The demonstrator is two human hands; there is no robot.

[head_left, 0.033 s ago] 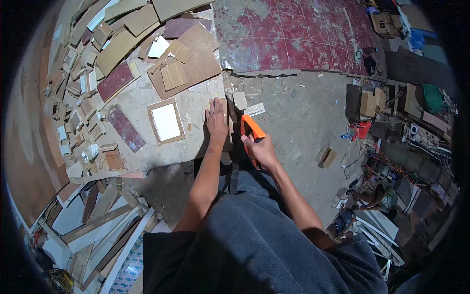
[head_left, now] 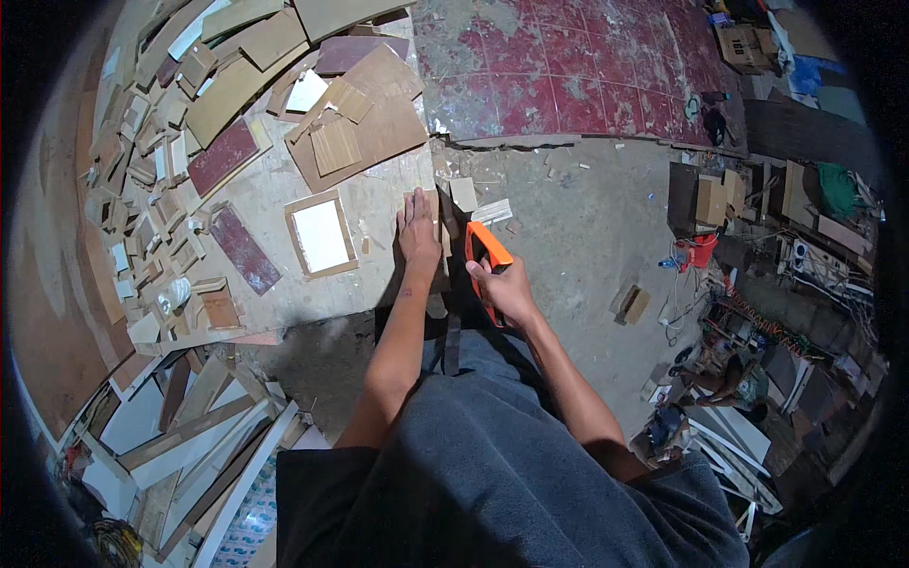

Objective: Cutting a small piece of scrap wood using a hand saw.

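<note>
My left hand (head_left: 418,232) lies flat, fingers stretched, on a narrow board (head_left: 432,208) at the right edge of the pale worktable (head_left: 374,284). Just to its right, my right hand (head_left: 502,289) is closed round an orange frame saw (head_left: 486,244), held beside the table edge; its blade is too dark to make out. A tan board with a white panel (head_left: 320,235) lies left of my left hand, and beyond that a mottled maroon strip (head_left: 244,248).
Many offcuts (head_left: 154,208) crowd the table's left and far parts. Scraps lie on the concrete floor (head_left: 578,237) near red tiles (head_left: 568,66). Leaning boards (head_left: 180,445) stand lower left. At right are cables, a red bucket (head_left: 699,248), cartons and another person (head_left: 729,383), bent low.
</note>
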